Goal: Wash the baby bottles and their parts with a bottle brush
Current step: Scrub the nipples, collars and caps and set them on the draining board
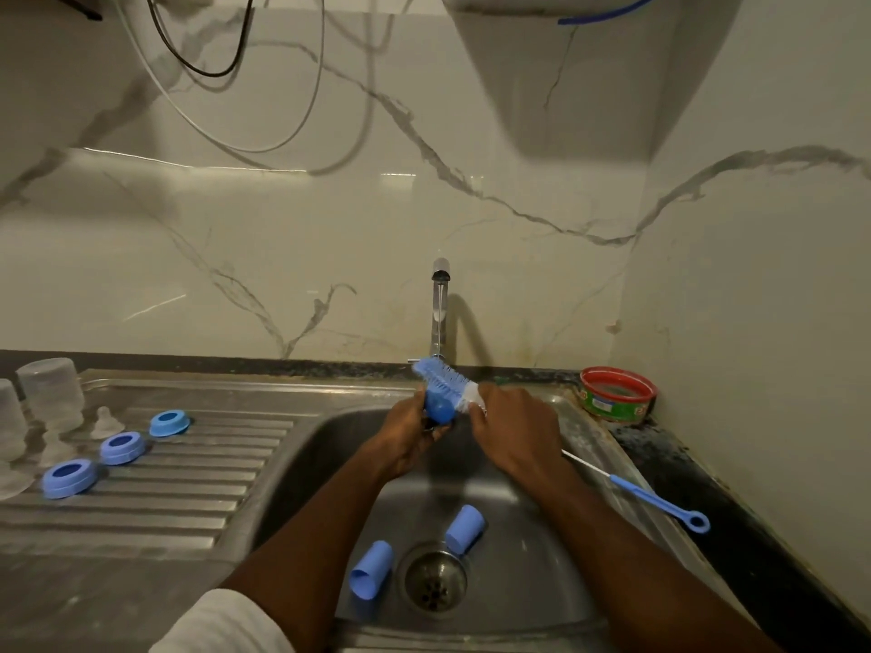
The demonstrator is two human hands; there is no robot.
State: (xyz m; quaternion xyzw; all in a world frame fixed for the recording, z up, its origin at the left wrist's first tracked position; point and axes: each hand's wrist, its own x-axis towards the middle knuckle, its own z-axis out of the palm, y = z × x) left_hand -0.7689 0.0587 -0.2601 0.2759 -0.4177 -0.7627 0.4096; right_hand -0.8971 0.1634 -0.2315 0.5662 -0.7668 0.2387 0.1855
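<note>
Over the steel sink (542, 605), under the tap (439, 313), my left hand (409, 435) grips a small blue bottle part (440, 410). My right hand (513, 428) holds the blue-and-white bottle brush (443, 377), whose bristles lie against that part. Two blue caps (371, 576) (464, 529) lie in the basin beside the drain. On the drainboard at left sit three blue collar rings (69, 477) (122, 447) (169, 422), clear teats (106, 422) and upturned clear bottles (51, 393).
A thin blue nipple brush (655, 501) lies on the sink's right rim. A red-and-green tub (616, 394) stands in the back right corner on the dark counter. Marble wall runs behind, with cables hanging at upper left.
</note>
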